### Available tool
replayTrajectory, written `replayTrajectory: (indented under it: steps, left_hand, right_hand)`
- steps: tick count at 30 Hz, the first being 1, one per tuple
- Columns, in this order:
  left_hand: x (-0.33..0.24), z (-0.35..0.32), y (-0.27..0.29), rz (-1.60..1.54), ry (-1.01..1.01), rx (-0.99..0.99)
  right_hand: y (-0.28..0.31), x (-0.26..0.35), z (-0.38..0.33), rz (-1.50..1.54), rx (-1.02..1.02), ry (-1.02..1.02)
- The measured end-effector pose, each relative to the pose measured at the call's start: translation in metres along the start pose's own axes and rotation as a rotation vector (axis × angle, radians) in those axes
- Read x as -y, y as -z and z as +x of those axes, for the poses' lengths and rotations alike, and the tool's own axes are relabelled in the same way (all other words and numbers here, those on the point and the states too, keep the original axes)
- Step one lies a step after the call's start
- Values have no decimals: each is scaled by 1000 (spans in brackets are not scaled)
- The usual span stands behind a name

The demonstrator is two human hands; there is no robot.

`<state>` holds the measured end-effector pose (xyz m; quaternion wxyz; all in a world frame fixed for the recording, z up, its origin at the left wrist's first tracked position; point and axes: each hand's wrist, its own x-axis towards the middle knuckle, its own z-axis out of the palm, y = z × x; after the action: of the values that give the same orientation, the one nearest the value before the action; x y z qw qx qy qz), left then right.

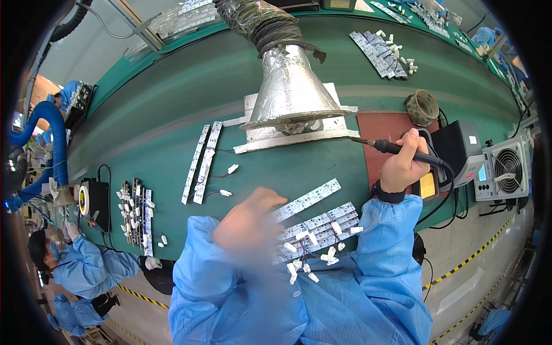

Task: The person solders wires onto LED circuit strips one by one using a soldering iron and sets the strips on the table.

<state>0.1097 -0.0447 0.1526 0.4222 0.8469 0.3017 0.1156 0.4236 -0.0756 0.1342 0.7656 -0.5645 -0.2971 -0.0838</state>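
Note:
My right hand is closed round the handle of a soldering iron, whose tip points left at the rim of the fume hood. Smeared by motion, my left hand is at the left end of a white circuit board strip; whether it grips that strip I cannot tell. Just below lies a group of similar strips with white connectors on short wires, close to my body. Two more long strips lie apart on the green mat to the left.
A soldering station, a small yellow sponge and a round pot stand at the right, by a fan unit. More strips are stacked at the left, others at the far right. A co-worker sits at the left.

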Motion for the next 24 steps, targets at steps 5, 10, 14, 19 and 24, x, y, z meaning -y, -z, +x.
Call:
replayTrajectory:
  steps: [5,10,14,19,24]
  left_hand:
    - [18,-8,-11,63,49,-17]
    - [2,2,19,-144,107,218]
    - [-10,7,26,-557,336,206]
    - [16,18,12,-538,309,-45]
    - [25,22,9,-484,264,-76]
  right_hand:
    - [0,-1,1,3,2,3]
    - [1,-2,1,1,-3,-6]
    - [4,-2,3,-6,-1,-20]
    - [5,-2,3,15,-2,-31]
    - [5,-2,2,-10,-13,-26]
